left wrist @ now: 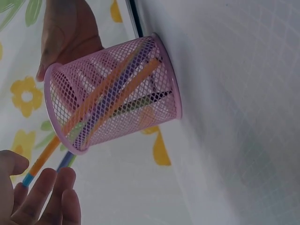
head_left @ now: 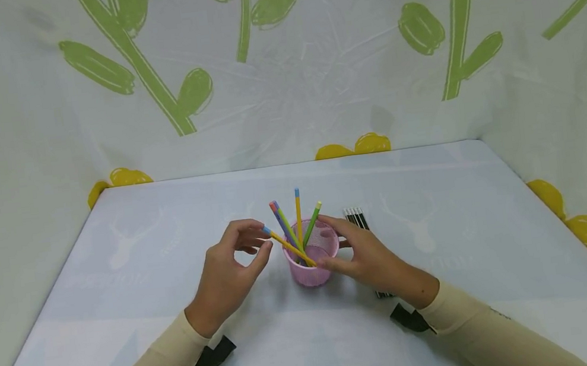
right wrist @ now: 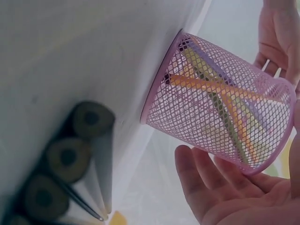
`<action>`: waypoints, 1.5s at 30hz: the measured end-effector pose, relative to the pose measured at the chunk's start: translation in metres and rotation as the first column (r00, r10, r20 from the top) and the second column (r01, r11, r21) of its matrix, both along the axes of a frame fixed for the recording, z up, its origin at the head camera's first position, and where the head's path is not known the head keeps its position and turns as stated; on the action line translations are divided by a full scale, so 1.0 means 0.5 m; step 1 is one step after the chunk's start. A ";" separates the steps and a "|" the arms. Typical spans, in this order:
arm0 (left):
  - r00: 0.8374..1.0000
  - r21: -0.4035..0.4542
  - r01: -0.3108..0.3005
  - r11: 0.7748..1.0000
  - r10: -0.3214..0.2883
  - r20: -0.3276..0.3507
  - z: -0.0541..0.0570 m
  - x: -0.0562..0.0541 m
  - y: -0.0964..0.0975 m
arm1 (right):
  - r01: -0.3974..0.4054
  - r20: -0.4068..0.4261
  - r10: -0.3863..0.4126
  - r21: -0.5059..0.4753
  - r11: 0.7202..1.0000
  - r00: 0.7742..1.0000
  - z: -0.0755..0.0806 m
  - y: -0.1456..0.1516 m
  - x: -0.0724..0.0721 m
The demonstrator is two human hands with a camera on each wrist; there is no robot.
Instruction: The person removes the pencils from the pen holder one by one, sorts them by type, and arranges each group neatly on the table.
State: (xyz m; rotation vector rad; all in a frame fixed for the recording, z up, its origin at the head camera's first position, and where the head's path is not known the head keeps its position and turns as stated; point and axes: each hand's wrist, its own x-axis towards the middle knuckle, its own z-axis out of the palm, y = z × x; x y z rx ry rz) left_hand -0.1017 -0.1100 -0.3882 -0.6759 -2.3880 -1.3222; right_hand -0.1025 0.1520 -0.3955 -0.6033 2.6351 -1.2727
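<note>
A pink mesh pencil cup [head_left: 311,276] stands upright on the table with several coloured pencils leaning in it. One orange pencil [head_left: 285,243] with a blue end slants over the rim toward my left hand [head_left: 230,273]. The index fingertip is at that blue end, while the thumb stays apart from it. My right hand [head_left: 362,253] holds the cup from the right, thumb at the near rim and fingers at the far side. In the right wrist view, the cup's mesh [right wrist: 201,112] shows the pencils crossing inside.
Several black pencils [head_left: 357,218] with pale ends lie side by side just right of the cup, partly hidden under the right hand and wrist. The pale table [head_left: 120,273] meets a patterned wall at the back. Black pieces [head_left: 215,353] sit at both wrists.
</note>
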 end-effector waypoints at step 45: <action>1.000 -0.030 -0.001 1.000 0.002 0.017 -0.013 -0.008 0.065 | -0.173 0.196 0.196 -0.129 0.976 0.961 0.006 0.036 0.011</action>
